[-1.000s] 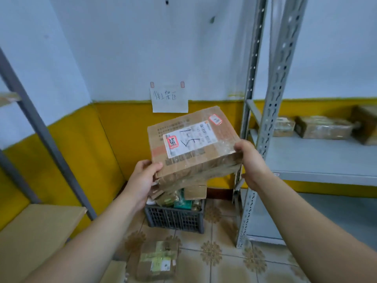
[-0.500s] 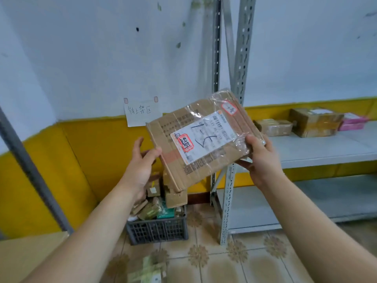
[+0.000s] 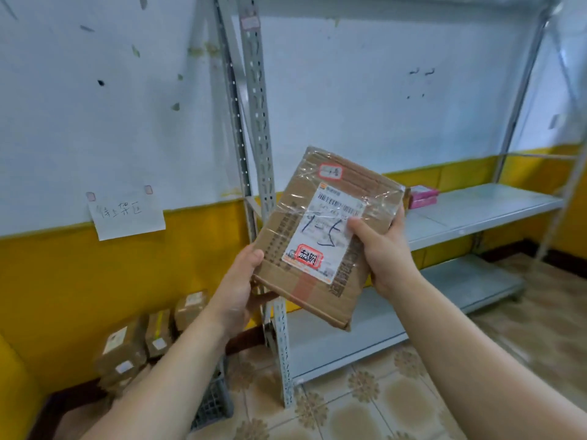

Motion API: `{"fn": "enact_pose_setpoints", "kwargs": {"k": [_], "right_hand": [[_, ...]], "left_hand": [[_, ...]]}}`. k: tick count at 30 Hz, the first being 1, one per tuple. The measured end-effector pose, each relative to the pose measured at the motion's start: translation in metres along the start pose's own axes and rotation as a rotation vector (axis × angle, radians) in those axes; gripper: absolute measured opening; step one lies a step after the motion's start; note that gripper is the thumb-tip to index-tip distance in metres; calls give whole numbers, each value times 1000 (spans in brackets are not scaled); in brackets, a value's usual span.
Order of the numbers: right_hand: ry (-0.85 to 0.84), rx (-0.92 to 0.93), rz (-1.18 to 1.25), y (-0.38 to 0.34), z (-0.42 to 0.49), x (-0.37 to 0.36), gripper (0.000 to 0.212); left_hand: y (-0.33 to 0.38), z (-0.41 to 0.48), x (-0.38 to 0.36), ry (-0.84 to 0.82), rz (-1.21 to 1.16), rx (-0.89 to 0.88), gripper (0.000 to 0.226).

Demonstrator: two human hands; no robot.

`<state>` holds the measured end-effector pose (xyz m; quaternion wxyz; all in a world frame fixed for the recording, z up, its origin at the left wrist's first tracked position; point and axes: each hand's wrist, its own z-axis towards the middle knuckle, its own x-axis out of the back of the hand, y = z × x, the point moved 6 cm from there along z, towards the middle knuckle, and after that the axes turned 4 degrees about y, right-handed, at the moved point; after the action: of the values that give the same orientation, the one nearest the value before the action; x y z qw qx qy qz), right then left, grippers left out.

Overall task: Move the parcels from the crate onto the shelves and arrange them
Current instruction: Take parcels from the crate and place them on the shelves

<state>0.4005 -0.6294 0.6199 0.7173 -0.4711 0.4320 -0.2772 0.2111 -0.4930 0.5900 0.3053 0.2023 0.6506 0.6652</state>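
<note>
Clearly both hands share the load: the left hand holds the lower left corner of the taped cardboard parcel, thumb on its edge and fingers hidden behind. The right hand grips the right edge, thumb on the white label. The parcel hangs tilted in the air, and its glossy tape looks slippery, so a slack grip could drop it. Just behind stands the perforated shelf upright; swinging right too early could clip a corner. Farther back, a careless slide along the middle shelf might shove the pink box.
</note>
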Motion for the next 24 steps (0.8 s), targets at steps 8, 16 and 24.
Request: {"fn": "enact_pose_setpoints", "kwargs": {"k": [8,16,24], "right_hand": [[186,72,-158,-55,54,170,84],[372,90,-274,-87,102,309,82],[428,-2,-350,-73,193,371,76]], "left_hand": [[-33,27,-187,-230,290,40,26],[-61,50,-344,-312,208,-29,40],[-87,128,-424,-402,229,-6,41]]}}
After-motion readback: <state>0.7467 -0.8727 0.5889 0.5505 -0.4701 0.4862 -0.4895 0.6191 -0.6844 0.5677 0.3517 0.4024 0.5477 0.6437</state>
